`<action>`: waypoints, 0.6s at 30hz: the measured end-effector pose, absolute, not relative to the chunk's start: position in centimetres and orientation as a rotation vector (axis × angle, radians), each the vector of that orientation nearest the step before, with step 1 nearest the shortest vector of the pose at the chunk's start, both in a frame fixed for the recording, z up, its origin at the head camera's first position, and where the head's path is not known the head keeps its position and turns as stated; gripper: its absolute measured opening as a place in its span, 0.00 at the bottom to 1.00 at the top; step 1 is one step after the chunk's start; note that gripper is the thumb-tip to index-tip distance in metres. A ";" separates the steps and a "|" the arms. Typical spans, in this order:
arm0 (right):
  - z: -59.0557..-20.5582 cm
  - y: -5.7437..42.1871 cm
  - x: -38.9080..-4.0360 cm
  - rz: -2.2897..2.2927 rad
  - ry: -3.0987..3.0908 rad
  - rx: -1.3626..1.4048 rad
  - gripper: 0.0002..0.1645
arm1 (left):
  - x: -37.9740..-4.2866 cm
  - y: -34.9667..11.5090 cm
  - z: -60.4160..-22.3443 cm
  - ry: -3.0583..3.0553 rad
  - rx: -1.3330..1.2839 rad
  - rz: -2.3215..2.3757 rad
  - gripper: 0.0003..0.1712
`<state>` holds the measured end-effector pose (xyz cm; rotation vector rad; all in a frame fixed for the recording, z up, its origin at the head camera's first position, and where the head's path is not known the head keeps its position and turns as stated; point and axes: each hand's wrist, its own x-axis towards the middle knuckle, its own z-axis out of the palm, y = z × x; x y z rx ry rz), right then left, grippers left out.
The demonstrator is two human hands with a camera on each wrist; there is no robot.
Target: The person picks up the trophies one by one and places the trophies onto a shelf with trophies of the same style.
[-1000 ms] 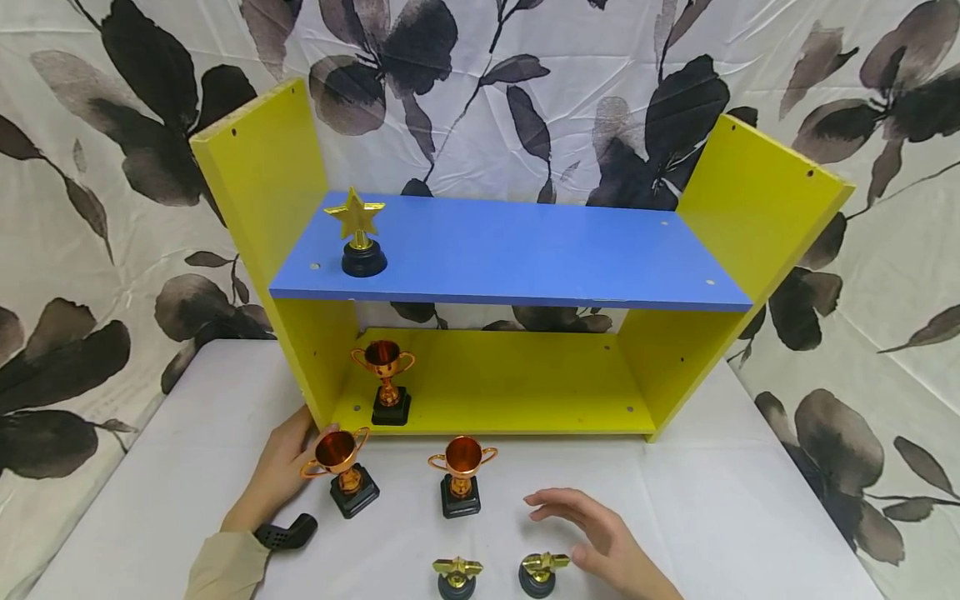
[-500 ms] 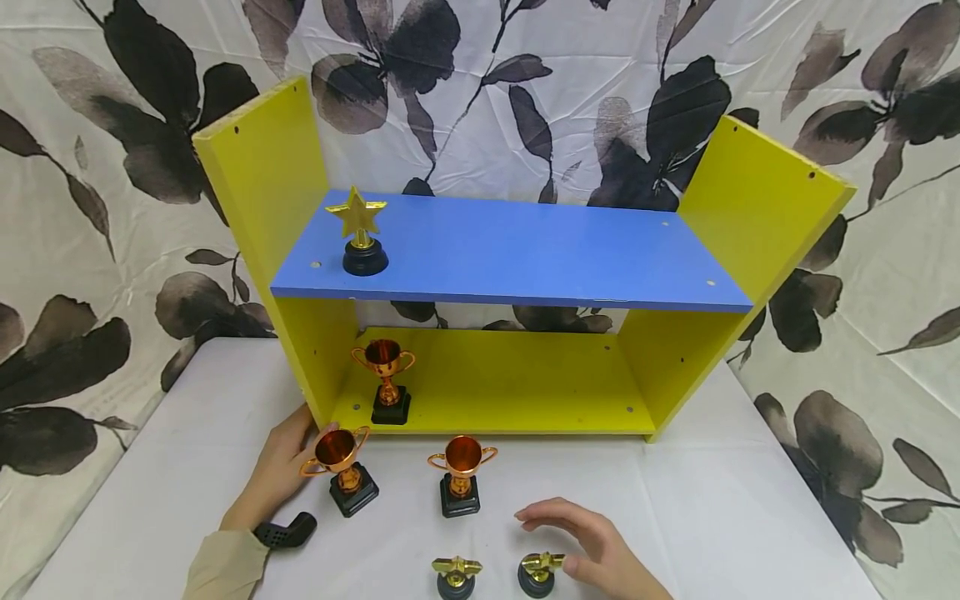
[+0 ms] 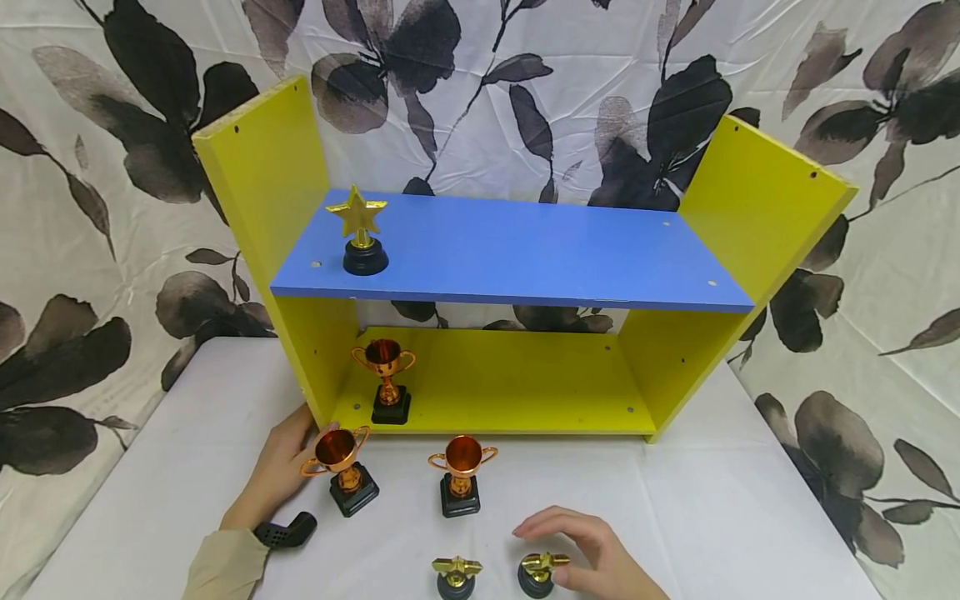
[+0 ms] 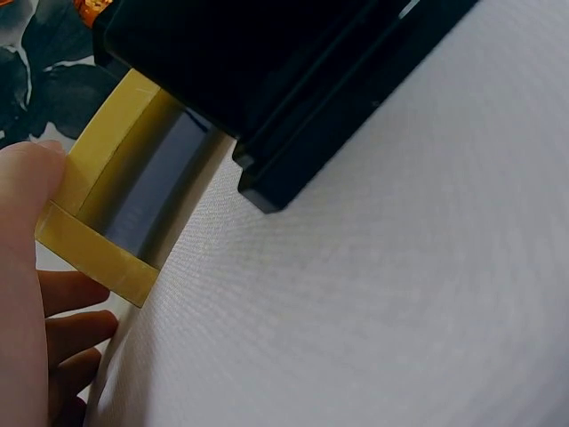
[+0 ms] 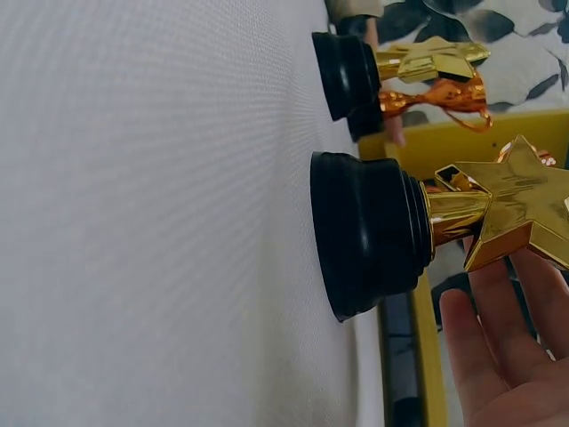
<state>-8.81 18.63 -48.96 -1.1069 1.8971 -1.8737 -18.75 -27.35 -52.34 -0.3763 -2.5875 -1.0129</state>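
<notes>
My left hand [image 3: 281,462] grips the lower left corner of the yellow and blue shelf [image 3: 480,250], thumb on the panel's front edge and fingers on its outer side, as the left wrist view shows. By it, a copper cup trophy [image 3: 337,454] on a black base stands on the table. My right hand [image 3: 588,550] is around a gold star trophy [image 5: 520,209], fingers loosely bent on its far side and thumb right at the star in the head view. The star trophy's round black base [image 5: 364,236] stands on the white tablecloth.
A second star trophy [image 3: 457,577] and another cup trophy [image 3: 461,475] stand on the white table [image 3: 712,500]. One more cup trophy [image 3: 387,379] is on the lower shelf at left, and a star trophy [image 3: 362,233] on the blue shelf. Floral cloth [image 3: 480,100] hangs behind.
My right hand has moved left and down toward the star trophy, its thumb coming up to the star. My left hand and the other trophies have stayed in place.
</notes>
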 end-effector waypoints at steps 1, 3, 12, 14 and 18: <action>-49.0 18.6 -8.8 -1.876 1.895 -1.106 0.22 | -18.7 -27.3 -52.3 -2.589 -0.376 -1.011 0.31; -49.1 18.7 -8.8 -1.880 1.889 -1.089 0.22 | -18.7 -27.3 -52.3 -2.593 -0.375 -1.011 0.32; -49.5 18.6 -8.8 -1.922 1.871 -1.162 0.24 | -18.7 -27.4 -52.4 -2.592 -0.382 -0.996 0.32; -49.5 18.6 -8.8 -1.934 1.867 -1.158 0.24 | -18.8 -27.4 -52.4 -2.587 -0.386 -0.994 0.31; -49.4 18.5 -8.8 -1.952 1.856 -1.140 0.23 | -18.8 -27.3 -52.4 -2.583 -0.389 -0.996 0.31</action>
